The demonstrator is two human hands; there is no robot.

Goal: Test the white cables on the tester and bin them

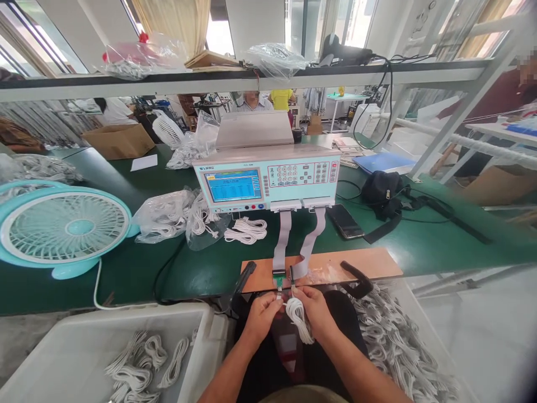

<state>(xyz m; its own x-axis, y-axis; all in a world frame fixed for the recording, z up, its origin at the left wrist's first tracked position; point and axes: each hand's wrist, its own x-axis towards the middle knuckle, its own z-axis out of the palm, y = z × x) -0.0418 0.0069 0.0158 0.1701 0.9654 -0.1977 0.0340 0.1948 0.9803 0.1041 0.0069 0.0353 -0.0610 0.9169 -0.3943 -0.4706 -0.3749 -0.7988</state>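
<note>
My left hand (pixel 265 313) is closed on a small white connector at the green circuit board (pixel 279 281). My right hand (pixel 312 309) is closed round one end of a bundled white cable (pixel 298 320), whose coil hangs between my hands. Two grey ribbon cables (pixel 282 240) run down from a tester (pixel 268 179) with a lit blue screen to the front edge of an orange-brown board (pixel 327 268). The right ribbon's black connector meets the cable end at my right fingertips; the exact contact is too small to tell.
A turquoise fan (pixel 67 224) stands at the left. White bins with coiled cables flank my lap, left (pixel 201 330) and right (pixel 432 324). Bagged cables (pixel 165 215), a loose coil (pixel 245 230), a phone (pixel 345 221) and a black pouch (pixel 381 193) lie on the green table. People are behind.
</note>
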